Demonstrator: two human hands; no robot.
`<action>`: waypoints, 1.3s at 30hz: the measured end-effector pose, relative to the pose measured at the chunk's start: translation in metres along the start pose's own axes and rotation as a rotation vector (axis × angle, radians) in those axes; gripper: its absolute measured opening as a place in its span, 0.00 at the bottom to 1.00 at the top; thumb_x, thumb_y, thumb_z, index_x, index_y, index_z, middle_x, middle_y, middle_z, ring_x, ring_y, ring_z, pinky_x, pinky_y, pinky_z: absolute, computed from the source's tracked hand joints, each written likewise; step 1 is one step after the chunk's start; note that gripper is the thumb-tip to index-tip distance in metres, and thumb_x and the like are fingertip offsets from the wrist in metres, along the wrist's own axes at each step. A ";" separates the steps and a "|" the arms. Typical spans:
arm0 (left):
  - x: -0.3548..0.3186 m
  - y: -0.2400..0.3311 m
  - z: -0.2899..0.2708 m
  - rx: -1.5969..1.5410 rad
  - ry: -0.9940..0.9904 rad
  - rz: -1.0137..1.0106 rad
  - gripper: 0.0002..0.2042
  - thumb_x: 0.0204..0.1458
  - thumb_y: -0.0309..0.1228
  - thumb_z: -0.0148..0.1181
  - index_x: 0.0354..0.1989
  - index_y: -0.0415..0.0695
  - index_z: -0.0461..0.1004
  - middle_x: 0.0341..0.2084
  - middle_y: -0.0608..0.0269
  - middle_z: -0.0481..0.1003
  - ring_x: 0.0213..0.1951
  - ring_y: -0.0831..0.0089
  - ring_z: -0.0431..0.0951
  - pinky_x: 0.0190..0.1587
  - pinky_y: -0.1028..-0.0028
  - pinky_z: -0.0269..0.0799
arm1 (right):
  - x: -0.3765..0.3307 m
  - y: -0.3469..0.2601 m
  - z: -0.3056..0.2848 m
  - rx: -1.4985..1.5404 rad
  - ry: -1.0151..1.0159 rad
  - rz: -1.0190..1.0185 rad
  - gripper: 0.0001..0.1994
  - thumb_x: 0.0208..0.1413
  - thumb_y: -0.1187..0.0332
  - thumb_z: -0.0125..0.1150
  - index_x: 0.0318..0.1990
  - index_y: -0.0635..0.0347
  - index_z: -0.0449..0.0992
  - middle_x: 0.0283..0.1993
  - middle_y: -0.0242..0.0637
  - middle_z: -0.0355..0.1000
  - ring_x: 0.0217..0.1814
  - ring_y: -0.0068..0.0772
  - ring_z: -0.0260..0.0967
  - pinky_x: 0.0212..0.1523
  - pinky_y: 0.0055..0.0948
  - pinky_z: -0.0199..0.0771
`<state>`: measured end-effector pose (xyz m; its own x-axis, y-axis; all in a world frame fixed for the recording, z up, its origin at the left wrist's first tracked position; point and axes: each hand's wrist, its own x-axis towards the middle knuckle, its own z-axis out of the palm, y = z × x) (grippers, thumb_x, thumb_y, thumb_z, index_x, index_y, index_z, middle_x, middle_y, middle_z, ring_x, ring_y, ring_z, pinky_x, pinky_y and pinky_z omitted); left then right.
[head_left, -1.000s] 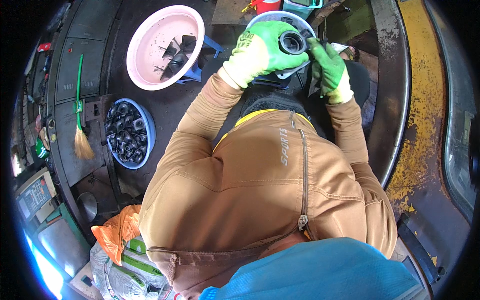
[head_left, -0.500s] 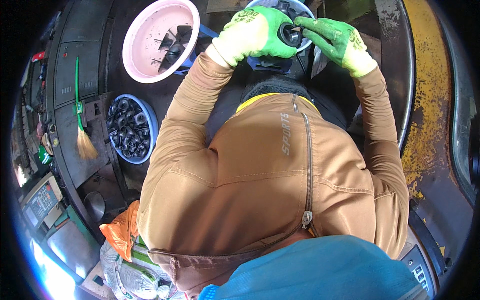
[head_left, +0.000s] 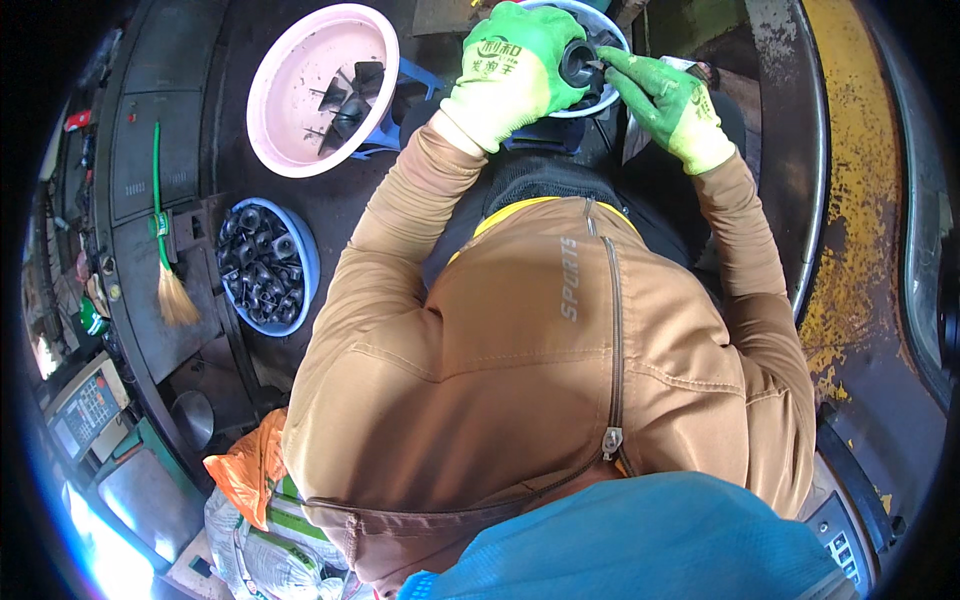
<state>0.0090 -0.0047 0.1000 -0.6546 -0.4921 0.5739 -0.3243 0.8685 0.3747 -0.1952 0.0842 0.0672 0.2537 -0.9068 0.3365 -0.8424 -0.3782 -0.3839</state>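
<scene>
The left hand (head_left: 510, 65), in a green-and-cream glove, is closed around a small black round part (head_left: 580, 62), held up over a white basin (head_left: 600, 100) at the top of the view. The right hand (head_left: 668, 100), also gloved, has its fingers partly open, the fingertips pressing at the part's rim; whether it pinches a small tool I cannot tell. To work the rim well, it seems best to keep the left grip firm and turn the part steadily against the right fingertips. Further left, a pink basin (head_left: 275, 120) holds a few black finned pieces, and a blue basin (head_left: 305, 255) is full of similar ones. A small broom (head_left: 172, 290) lies beyond.
</scene>
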 end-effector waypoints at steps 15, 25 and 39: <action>0.006 0.005 0.014 0.213 0.190 -0.166 0.23 0.31 0.28 0.66 0.43 0.49 0.75 0.40 0.60 0.69 0.40 0.55 0.68 0.39 0.60 0.68 | 0.012 -0.036 0.037 0.439 0.136 0.452 0.18 0.61 0.57 0.53 0.52 0.58 0.75 0.49 0.47 0.75 0.51 0.45 0.74 0.50 0.35 0.72; -0.002 -0.010 0.030 0.262 0.168 -0.152 0.27 0.33 0.25 0.60 0.51 0.49 0.73 0.42 0.56 0.67 0.41 0.53 0.66 0.41 0.60 0.68 | 0.029 -0.066 0.019 1.501 0.013 0.848 0.13 0.65 0.58 0.50 0.40 0.58 0.71 0.21 0.23 0.63 0.15 0.17 0.52 0.16 0.19 0.53; 0.003 -0.027 0.052 -0.139 0.401 -0.267 0.32 0.27 0.31 0.75 0.49 0.46 0.73 0.42 0.55 0.63 0.46 0.56 0.67 0.51 0.63 0.66 | 0.044 -0.038 0.019 1.219 0.488 0.664 0.20 0.59 0.57 0.59 0.53 0.59 0.71 0.31 0.28 0.70 0.17 0.15 0.57 0.17 0.17 0.54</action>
<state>-0.0195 -0.0264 0.0534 -0.2380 -0.7036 0.6695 -0.3323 0.7067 0.6246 -0.1430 0.0550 0.0807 -0.4016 -0.9152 -0.0320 0.2381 -0.0706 -0.9687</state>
